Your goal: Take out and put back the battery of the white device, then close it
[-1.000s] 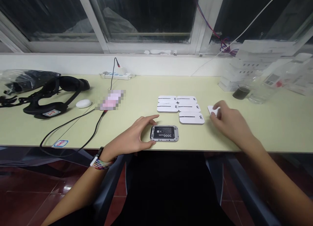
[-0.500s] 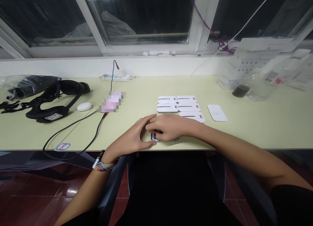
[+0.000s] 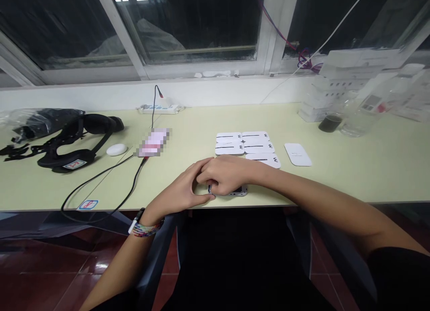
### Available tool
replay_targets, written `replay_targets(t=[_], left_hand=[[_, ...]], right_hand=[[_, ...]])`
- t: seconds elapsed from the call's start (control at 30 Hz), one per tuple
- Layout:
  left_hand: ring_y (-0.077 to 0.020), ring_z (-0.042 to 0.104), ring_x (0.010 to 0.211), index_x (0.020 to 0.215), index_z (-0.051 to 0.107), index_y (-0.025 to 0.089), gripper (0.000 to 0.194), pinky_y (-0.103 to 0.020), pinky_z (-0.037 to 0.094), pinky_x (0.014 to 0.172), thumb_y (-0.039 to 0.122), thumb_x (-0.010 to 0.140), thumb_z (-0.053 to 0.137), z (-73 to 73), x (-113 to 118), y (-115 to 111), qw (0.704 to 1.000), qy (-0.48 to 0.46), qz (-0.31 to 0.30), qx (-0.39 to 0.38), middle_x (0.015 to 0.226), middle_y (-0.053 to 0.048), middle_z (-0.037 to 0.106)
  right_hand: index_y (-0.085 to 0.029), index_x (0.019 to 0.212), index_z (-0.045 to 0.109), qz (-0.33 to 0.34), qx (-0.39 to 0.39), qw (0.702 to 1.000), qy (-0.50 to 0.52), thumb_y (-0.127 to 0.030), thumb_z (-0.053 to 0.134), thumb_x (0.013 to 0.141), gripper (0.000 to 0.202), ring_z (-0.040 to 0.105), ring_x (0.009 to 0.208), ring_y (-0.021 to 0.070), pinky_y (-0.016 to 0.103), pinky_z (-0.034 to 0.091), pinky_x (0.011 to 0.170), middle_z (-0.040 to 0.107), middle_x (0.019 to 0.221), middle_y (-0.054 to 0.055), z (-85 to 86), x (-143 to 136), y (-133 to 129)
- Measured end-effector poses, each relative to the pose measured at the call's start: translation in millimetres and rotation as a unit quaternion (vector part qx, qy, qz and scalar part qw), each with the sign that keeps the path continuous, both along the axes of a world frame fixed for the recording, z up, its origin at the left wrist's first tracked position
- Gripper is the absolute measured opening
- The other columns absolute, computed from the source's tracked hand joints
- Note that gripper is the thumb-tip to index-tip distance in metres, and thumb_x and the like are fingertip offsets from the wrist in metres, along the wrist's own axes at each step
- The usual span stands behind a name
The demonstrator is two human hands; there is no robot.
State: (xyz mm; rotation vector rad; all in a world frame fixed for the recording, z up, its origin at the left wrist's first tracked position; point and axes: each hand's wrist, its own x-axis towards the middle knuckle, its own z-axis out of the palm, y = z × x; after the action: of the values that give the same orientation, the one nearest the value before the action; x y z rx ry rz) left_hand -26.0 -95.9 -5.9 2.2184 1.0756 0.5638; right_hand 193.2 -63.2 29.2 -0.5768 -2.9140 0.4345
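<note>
At the table's front edge lies a small flat device with a white rim and a dark inside, mostly covered by my hands. My left hand curves round its left end, thumb at the near edge and fingers at the far side, steadying it. Over the device is my right hand, closed, with curled fingers bent down at its left part; whatever they pinch is hidden. Just beyond sit several white rounded devices in rows, each marked with a black line and a letter. To the right lies a loose white cover.
A black headset, a white oval object and a blurred-out phone on a black cable are at left. A power strip stands by the wall. White boxes and a clear bottle are at back right.
My right hand has shifted slightly left over the device, so more of the device's right end shows. My left hand keeps its hold.
</note>
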Motion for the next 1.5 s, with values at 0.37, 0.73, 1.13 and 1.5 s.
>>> replay_targets(t=[0.37, 0.73, 1.13, 1.5], left_hand=[[-0.0290, 0.074, 0.119, 0.174, 0.012, 0.038, 0.112, -0.041, 0.059, 0.104, 0.025, 0.087, 0.080, 6.7, 1.2, -5.8, 0.997, -0.026, 0.019, -0.065, 0.143, -0.010, 0.067], [-0.0347, 0.066, 0.135, 0.174, 0.012, 0.038, 0.110, -0.044, 0.059, 0.104, 0.023, 0.086, 0.077, 5.4, 1.8, -5.4, 0.998, -0.022, 0.027, -0.054, 0.154, -0.012, 0.059], [-0.0302, 0.058, 0.143, 0.172, 0.012, 0.040, 0.111, -0.053, 0.036, 0.130, 0.028, 0.087, 0.084, -1.8, 0.6, -0.9, 0.998, -0.045, -0.013, -0.047, 0.143, -0.006, 0.065], [-0.0320, 0.059, 0.143, 0.171, 0.019, 0.036, 0.105, -0.059, 0.034, 0.130, 0.028, 0.087, 0.082, 1.8, 0.6, -1.6, 0.999, -0.026, -0.010, -0.035, 0.143, -0.008, 0.067]], right_hand=[[-0.020, 0.076, 0.057, 0.000, 0.047, 0.999, -0.015, -0.025, 0.060, 0.085, 0.011, 0.039, 0.058, 0.0135, 0.034, 0.026, 0.057, 0.064, 0.078, 0.000, 10.2, -6.4, -5.0], [-0.017, 0.092, 0.074, 0.001, 0.156, 0.988, -0.009, -0.030, 0.061, 0.098, 0.019, 0.045, 0.065, 0.0142, 0.032, 0.026, 0.058, 0.069, 0.110, 0.009, 6.8, 8.2, -11.2], [-0.022, 0.108, 0.070, -0.110, 0.062, 0.991, 0.054, -0.039, 0.069, 0.100, 0.019, 0.056, 0.079, 0.0185, 0.029, 0.033, 0.066, 0.064, 0.102, 0.006, 35.4, 59.7, -31.0], [-0.026, 0.113, 0.071, -0.257, -0.048, 0.938, 0.227, -0.042, 0.082, 0.087, 0.033, 0.066, 0.081, 0.0204, 0.037, 0.059, 0.078, 0.075, 0.106, 0.005, 3.2, 132.7, -54.7]])
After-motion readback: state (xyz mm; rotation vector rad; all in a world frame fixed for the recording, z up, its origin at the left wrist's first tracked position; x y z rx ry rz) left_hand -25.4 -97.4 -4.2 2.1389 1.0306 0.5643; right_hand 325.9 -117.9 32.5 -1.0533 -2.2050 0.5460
